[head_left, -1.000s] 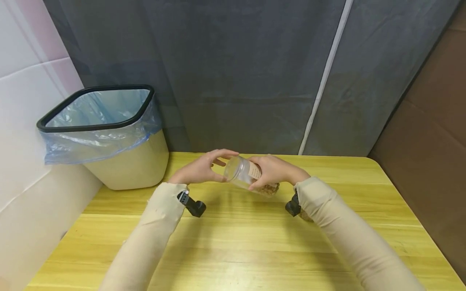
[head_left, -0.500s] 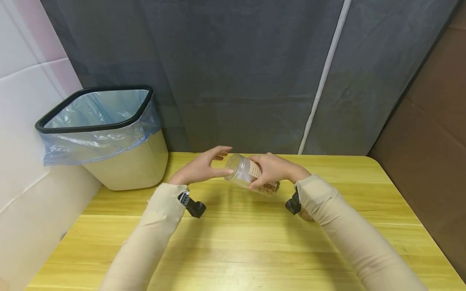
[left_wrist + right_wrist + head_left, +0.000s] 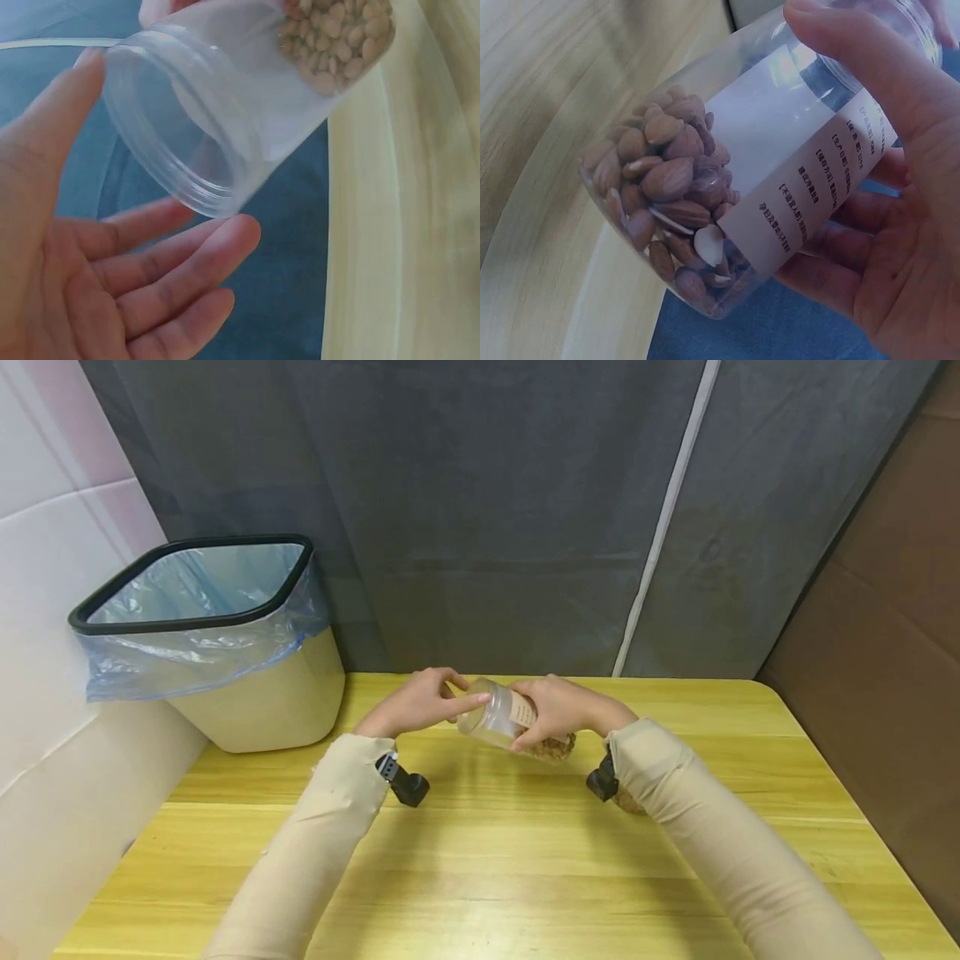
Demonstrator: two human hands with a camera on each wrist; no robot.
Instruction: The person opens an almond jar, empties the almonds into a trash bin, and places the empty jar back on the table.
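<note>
On my left, a white wall stands beside the bin, which has a black rim and a blue bag folded over its outside. Next comes my left sleeve, with a small black camera at the wrist. My left hand is spread loosely around the mouth of a clear jar, thumb and fingertips at its rim; I can't tell how firmly they press. The jar is tilted above the far part of the counter, mouth toward my left hand and base lower to the right. A gray curtain hangs behind it. The jar carries a pale printed label, and almonds are heaped at its base. My right hand grips the jar's side, thumb on the near face and fingers around the other side. Below that wrist is another black camera, then a brownish thing, mostly hidden by my right sleeve. Farther right, a brown panel rises beside the counter.
</note>
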